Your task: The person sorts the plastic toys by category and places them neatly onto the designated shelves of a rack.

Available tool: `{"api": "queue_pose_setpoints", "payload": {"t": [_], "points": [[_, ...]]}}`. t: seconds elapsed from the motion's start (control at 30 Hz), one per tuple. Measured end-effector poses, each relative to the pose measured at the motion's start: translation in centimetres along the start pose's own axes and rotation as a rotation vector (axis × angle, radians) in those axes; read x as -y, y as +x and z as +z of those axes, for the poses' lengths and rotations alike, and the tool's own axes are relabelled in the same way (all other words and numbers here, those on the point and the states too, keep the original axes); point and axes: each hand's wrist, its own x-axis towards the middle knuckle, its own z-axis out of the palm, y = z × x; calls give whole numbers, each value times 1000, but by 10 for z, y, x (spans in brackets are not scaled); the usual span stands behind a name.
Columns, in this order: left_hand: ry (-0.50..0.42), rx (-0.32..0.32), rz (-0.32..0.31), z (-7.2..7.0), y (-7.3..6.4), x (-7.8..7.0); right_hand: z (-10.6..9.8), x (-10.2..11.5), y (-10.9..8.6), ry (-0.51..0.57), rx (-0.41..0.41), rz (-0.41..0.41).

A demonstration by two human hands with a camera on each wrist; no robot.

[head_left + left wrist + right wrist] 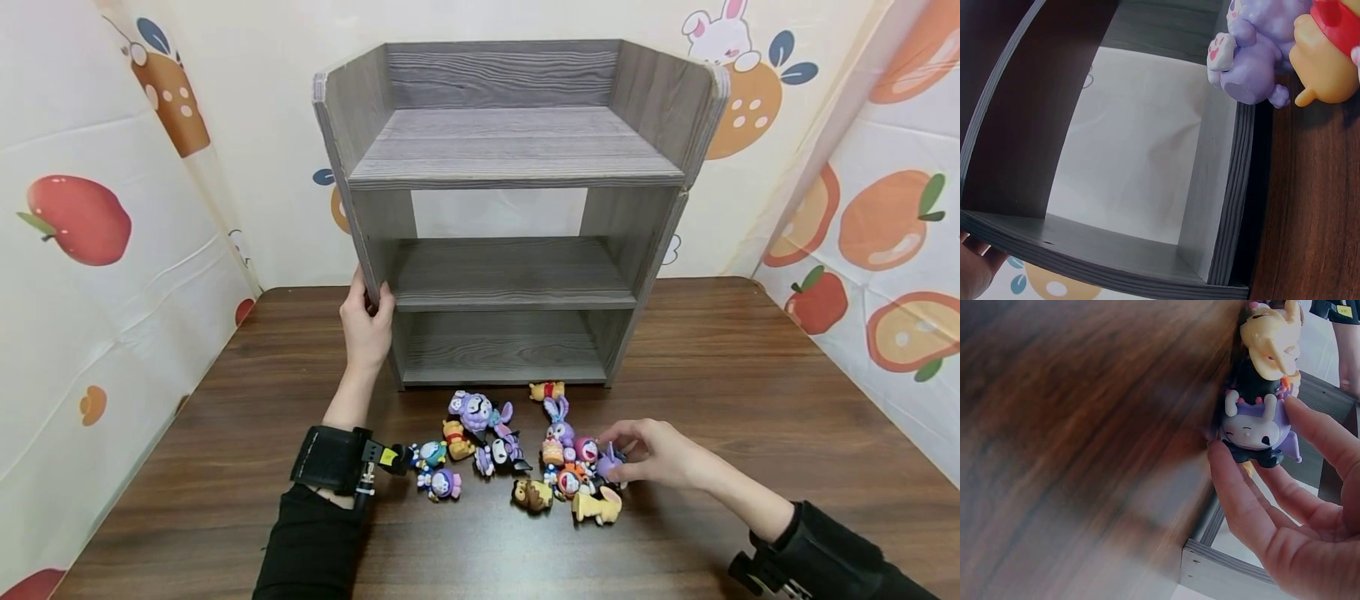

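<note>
A grey wood-grain shelf unit [513, 271] stands on the table, with an upper tray and two lower levels. At its left side panel my left hand [365, 329] grips the front edge; in the left wrist view only part of that hand [979, 269] shows, beside the panel. My right hand [660, 454] pinches a purple, white and black toy figurine [1250, 428] between thumb and fingers at the right end of a cluster. Around it lie other small figurines, among them a pale yellow one [597, 505] and a brown-maned lion [532, 495].
Left of that cluster lies a second group of figurines, including a large purple one [474, 410] and a yellow bear in red [457, 439]. Another yellow bear [547, 390] lies by the shelf's front base. Fruit-print cloth [82, 333] hangs around the brown table [465, 558].
</note>
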Motion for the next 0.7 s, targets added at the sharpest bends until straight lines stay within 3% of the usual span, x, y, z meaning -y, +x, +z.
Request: {"api": "queue_pose_setpoints", "payload": {"t": [0.13,0.3,0.57,0.7], "points": [[4,-5,-1,0,0,-1,-2,-1,0,2,-13,-16],[3,-7,-11,0,0,0,-8,-3,-1,-113,-97,-10],[4,-23,-10,1,0,1,-5,-8,-1,-380,-392,-60],[7,-25,-7,1,0,1,3,-9,-4,-523,-491,-95]]}}
